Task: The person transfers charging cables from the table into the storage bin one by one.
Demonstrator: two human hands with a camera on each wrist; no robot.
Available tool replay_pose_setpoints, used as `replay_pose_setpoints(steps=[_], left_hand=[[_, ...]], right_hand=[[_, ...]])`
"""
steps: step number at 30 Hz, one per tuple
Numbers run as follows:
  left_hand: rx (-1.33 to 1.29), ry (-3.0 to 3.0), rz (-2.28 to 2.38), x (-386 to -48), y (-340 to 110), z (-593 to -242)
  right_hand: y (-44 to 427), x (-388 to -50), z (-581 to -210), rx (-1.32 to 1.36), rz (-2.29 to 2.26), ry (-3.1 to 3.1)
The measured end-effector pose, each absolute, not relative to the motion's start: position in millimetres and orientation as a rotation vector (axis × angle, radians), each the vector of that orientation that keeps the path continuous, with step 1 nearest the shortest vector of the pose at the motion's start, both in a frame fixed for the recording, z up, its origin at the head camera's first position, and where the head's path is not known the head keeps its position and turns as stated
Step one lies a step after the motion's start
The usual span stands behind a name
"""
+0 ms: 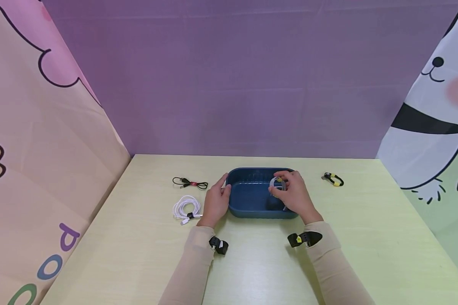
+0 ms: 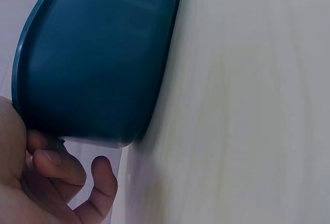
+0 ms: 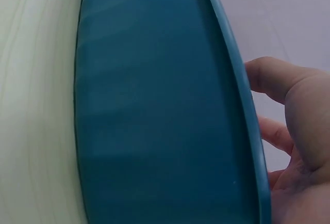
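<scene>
A dark blue rectangular box (image 1: 262, 214) sits on the table. At its left end is my left hand (image 1: 216, 202), index finger and thumb against the wall by the rim. In the left wrist view, that hand's other fingers (image 2: 103, 182) bend loosely outside the box. My right hand (image 1: 295, 195) reaches over the right part of the box and pinches a coiled white cable (image 1: 273, 182) with a bit of yellow on it between thumb and fingers. The right wrist view shows the box wall (image 3: 160, 100) hiding the cable, with the right hand (image 3: 304, 131) beyond the rim.
Left of the box lie a black cable (image 1: 183, 182) with a red tie and a coiled white cable (image 1: 180, 208) with a black tie. A black cable with yellow ends (image 1: 333, 180) lies to the right. A purple backdrop (image 1: 229, 84) stands behind the table (image 1: 259, 267).
</scene>
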State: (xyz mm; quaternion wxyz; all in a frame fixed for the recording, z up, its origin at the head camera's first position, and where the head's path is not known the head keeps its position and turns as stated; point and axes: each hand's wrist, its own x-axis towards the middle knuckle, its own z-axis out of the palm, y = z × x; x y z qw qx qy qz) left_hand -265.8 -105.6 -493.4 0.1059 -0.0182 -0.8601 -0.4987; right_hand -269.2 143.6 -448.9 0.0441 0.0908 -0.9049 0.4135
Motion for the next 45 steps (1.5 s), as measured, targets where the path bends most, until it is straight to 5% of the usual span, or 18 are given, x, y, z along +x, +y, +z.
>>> replay_pose_setpoints(steps=[45], left_hand=[[-0.032, -2.541, -1.452, -264.7, -105.1, -492.6]], right_hand=[[137.8, -267.8, -456.6, 0.322, 0.977, -2.957]])
